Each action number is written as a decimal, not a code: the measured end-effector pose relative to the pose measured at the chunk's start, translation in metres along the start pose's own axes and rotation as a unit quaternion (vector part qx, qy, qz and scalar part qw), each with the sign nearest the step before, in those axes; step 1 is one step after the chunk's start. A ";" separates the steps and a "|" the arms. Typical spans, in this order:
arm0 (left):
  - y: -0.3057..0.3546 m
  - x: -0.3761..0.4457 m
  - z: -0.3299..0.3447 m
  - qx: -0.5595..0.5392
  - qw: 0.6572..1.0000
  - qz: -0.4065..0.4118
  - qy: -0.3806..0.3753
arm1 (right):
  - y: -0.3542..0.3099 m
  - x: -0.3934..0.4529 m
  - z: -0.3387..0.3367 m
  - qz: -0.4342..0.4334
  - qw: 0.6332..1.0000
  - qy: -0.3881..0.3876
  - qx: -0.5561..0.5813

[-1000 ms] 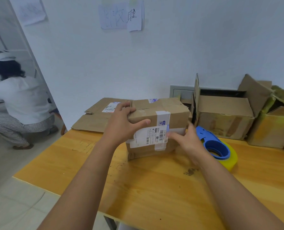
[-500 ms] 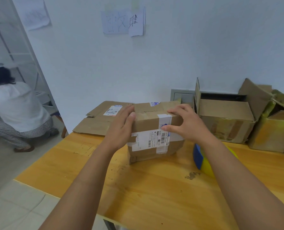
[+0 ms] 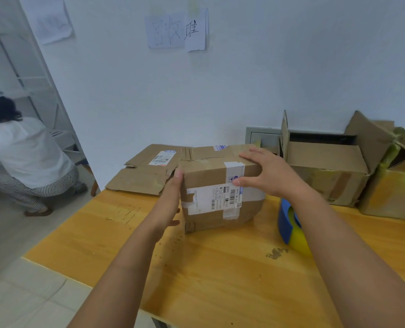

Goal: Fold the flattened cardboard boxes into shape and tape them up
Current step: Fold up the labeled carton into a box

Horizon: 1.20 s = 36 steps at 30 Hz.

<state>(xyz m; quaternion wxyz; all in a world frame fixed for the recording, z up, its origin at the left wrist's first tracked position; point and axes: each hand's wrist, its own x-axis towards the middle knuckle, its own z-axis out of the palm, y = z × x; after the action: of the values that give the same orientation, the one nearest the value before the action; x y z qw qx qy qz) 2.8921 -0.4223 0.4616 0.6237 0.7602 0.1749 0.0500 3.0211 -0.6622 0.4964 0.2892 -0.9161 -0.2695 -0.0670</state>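
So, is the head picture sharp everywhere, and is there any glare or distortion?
Head view: even soft light, no glare; the label on the box is too soft to read; the wide lens bows the shelf frame at left; the tape dispenser is half hidden by the right forearm.

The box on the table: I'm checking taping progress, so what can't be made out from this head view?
- Box far side and bottom: hidden by the box itself.
- Tape dispenser: partly behind the right hand and forearm.
- Shipping label text: too small.
- Left hand fingertips: behind the box's left side.
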 end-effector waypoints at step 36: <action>-0.065 0.012 0.002 0.073 0.982 0.174 0.008 | -0.015 -0.025 0.014 -0.010 0.997 0.038 -0.071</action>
<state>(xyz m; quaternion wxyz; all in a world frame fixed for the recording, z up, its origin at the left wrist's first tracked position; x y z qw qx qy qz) 2.8903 -0.4099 0.3964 0.5468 0.8221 0.0481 0.1514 2.9915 -0.6551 0.4851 0.2321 -0.9284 -0.2626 -0.1236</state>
